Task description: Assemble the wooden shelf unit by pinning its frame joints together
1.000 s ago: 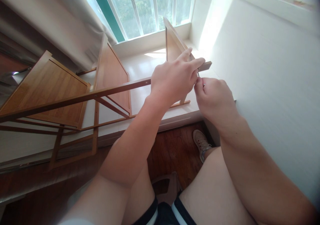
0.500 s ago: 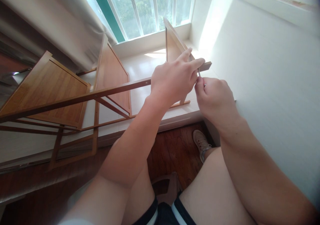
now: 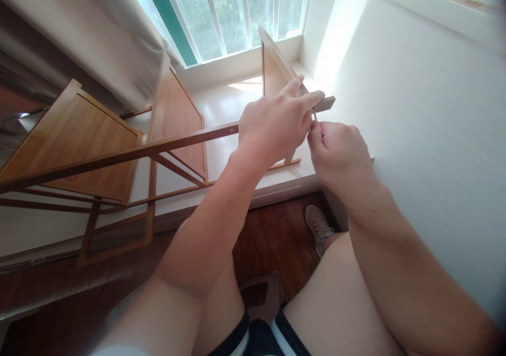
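My left hand (image 3: 274,121) is wrapped over the long wooden rail (image 3: 197,137) of a brown shelf frame, close to the rail's right end. Two of its fingers stretch across the wood; the thumb is hidden. My right hand (image 3: 340,153) is closed in a fist around a thin metal rod-like tool (image 3: 315,115). The rod's tip meets the underside of the rail end, just beside my left fingers. Most of the tool lies inside the fist, so its exact kind does not show. Behind my left hand a wooden panel (image 3: 272,66) stands tilted against the rail.
Two more wooden panels, a middle one (image 3: 176,116) and a left one (image 3: 87,140), belong to the frame. It rests on a white window ledge (image 3: 221,100). A white wall (image 3: 427,108) rises close on the right. A curtain (image 3: 98,23) hangs left; a stool (image 3: 272,292) is below.
Almost nothing differs. Both hands keep their places on the rail and the tool, and the frame stands as before.
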The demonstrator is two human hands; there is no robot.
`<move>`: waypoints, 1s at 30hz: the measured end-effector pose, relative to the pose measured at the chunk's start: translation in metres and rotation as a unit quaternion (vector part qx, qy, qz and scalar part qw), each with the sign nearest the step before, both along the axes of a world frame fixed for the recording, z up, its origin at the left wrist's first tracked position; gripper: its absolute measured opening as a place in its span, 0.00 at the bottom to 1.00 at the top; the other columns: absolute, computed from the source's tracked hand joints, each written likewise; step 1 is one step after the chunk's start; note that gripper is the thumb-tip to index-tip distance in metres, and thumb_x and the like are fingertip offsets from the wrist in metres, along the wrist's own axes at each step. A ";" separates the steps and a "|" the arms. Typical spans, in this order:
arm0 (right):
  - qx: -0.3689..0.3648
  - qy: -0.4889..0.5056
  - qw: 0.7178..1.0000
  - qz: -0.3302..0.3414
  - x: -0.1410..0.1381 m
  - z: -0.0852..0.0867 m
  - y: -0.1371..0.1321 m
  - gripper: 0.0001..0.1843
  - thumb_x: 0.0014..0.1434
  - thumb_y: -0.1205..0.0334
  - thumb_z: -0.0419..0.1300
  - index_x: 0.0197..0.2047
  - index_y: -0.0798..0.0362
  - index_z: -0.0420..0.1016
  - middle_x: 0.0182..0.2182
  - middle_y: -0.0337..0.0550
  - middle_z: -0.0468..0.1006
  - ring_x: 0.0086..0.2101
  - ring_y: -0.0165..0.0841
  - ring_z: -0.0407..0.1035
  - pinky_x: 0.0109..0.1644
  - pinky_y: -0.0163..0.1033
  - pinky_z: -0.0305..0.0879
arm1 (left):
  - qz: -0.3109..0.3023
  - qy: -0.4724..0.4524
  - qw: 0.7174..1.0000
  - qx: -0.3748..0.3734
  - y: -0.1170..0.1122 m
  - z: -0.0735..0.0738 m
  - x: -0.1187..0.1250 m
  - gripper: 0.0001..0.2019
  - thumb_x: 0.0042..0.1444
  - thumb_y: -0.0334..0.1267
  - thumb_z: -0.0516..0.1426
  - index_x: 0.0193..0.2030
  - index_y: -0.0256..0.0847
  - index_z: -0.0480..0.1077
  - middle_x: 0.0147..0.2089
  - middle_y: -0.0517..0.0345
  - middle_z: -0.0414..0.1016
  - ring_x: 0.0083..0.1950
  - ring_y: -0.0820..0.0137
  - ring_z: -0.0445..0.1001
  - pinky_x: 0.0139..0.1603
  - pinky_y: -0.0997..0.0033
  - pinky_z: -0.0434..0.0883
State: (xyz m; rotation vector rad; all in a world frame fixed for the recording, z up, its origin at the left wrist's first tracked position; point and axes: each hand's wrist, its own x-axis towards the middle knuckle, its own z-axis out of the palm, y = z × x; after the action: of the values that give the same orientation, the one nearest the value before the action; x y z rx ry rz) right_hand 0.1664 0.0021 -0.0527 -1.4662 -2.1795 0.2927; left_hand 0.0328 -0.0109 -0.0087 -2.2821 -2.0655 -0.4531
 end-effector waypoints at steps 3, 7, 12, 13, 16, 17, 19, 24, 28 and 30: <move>-0.006 0.003 1.000 -0.004 0.000 0.001 0.000 0.23 0.69 0.56 0.42 0.25 0.49 0.65 0.22 0.47 0.71 0.24 0.38 0.61 0.30 0.42 0.45 | -0.010 -0.001 1.000 0.012 0.000 -0.001 -0.001 0.22 0.65 0.42 0.45 0.57 0.71 0.71 0.69 0.73 0.63 0.48 0.56 0.75 0.40 0.54 0.66; -0.012 0.008 1.000 -0.009 0.000 0.001 0.000 0.22 0.69 0.55 0.43 0.24 0.49 0.63 0.21 0.46 0.69 0.25 0.37 0.60 0.31 0.42 0.44 | -0.009 0.006 1.000 0.007 0.000 -0.001 -0.001 0.21 0.65 0.42 0.46 0.58 0.71 0.71 0.68 0.71 0.66 0.49 0.55 0.75 0.41 0.54 0.67; 0.000 0.033 0.999 -0.005 0.000 -0.002 0.002 0.22 0.69 0.53 0.44 0.23 0.48 0.59 0.20 0.44 0.66 0.24 0.36 0.58 0.30 0.42 0.44 | 0.019 0.032 0.999 -0.021 -0.002 0.004 0.005 0.21 0.66 0.43 0.45 0.60 0.69 0.69 0.68 0.70 0.66 0.51 0.56 0.75 0.44 0.54 0.69; 0.003 0.041 0.999 -0.004 0.000 -0.002 0.002 0.22 0.69 0.52 0.45 0.23 0.48 0.58 0.19 0.44 0.65 0.24 0.36 0.58 0.30 0.42 0.44 | 0.025 0.035 0.999 -0.027 -0.002 0.005 0.006 0.21 0.66 0.43 0.45 0.60 0.69 0.69 0.67 0.70 0.66 0.52 0.57 0.74 0.44 0.54 0.69; 0.006 0.067 0.998 0.002 0.000 -0.003 0.003 0.23 0.69 0.53 0.46 0.22 0.48 0.55 0.18 0.41 0.62 0.23 0.35 0.57 0.30 0.41 0.44 | 0.033 0.035 0.998 -0.039 -0.003 0.006 0.007 0.22 0.67 0.42 0.44 0.60 0.71 0.68 0.67 0.72 0.66 0.53 0.56 0.74 0.46 0.53 0.69; 0.004 0.082 0.997 0.007 -0.001 -0.004 0.003 0.23 0.69 0.53 0.46 0.21 0.48 0.55 0.17 0.41 0.61 0.23 0.34 0.56 0.29 0.41 0.45 | 0.034 0.034 0.998 -0.041 -0.002 0.006 0.007 0.22 0.67 0.43 0.44 0.60 0.72 0.68 0.67 0.72 0.67 0.53 0.56 0.74 0.46 0.52 0.69; -0.009 0.128 0.992 0.021 -0.001 -0.006 0.005 0.25 0.69 0.53 0.47 0.20 0.48 0.54 0.17 0.39 0.59 0.22 0.33 0.55 0.28 0.41 0.46 | 0.032 0.030 0.998 -0.041 -0.002 0.005 0.006 0.21 0.67 0.43 0.44 0.60 0.72 0.67 0.67 0.73 0.67 0.53 0.56 0.74 0.47 0.51 0.69; -0.094 0.306 0.946 0.056 -0.006 -0.016 0.008 0.28 0.70 0.51 0.46 0.18 0.48 0.54 0.14 0.36 0.56 0.18 0.29 0.53 0.23 0.39 0.48 | 0.006 0.013 1.000 -0.020 0.002 0.000 0.001 0.21 0.67 0.44 0.45 0.60 0.73 0.68 0.68 0.76 0.64 0.52 0.55 0.75 0.45 0.51 0.69; -0.113 0.379 0.917 0.059 -0.012 -0.023 0.008 0.28 0.70 0.49 0.46 0.19 0.47 0.52 0.14 0.35 0.55 0.17 0.29 0.52 0.22 0.38 0.47 | -0.003 0.016 1.000 -0.009 0.002 -0.001 0.000 0.20 0.67 0.44 0.45 0.59 0.71 0.69 0.71 0.78 0.59 0.50 0.55 0.76 0.43 0.51 0.69; -0.102 0.356 0.928 0.050 -0.013 -0.022 0.007 0.28 0.71 0.49 0.45 0.19 0.47 0.52 0.14 0.36 0.55 0.17 0.29 0.53 0.23 0.38 0.49 | 0.007 0.024 1.000 -0.015 0.002 0.000 0.001 0.21 0.67 0.44 0.45 0.60 0.72 0.68 0.71 0.77 0.60 0.51 0.55 0.76 0.44 0.51 0.69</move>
State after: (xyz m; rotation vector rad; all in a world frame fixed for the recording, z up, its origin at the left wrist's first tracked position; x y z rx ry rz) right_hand 0.1535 0.0094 -0.0743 -1.1000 -1.6541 0.9494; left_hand 0.0341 -0.0092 -0.0090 -2.2700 -2.0789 -0.3664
